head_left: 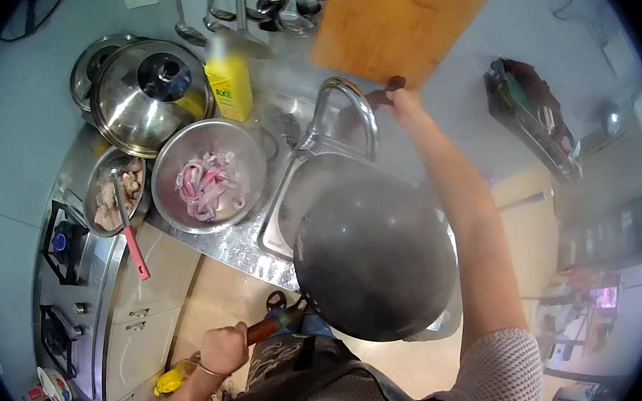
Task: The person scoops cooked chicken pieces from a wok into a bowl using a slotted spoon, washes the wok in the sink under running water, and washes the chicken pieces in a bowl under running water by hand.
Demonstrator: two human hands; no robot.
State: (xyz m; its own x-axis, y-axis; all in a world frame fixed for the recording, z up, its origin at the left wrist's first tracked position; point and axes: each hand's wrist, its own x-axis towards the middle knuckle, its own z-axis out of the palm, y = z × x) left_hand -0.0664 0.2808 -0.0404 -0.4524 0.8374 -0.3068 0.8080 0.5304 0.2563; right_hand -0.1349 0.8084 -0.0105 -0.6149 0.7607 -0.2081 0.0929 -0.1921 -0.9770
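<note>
Half over the sink (266,240) with the wok (376,260), clenching its handle (272,326) in the nearer left hand (223,351), with the long axis running forward and to the right, and with the farther right hand (405,107) at a dark object (395,83), cannot tell if closed.

The scene is lit fairly brightly, in a cool white. Small soft highlights are reflected in the round dark-grey metal wok (376,260), while sharper glare is thrown back by the domed shiny steel lid (130,114) and the shiny steel tabletop (225,243). The middle and right are veiled by milky haze; the top of the yellow plastic bottle (231,90) is blurred. Edges are bowed, and corners are blacked out.
</note>
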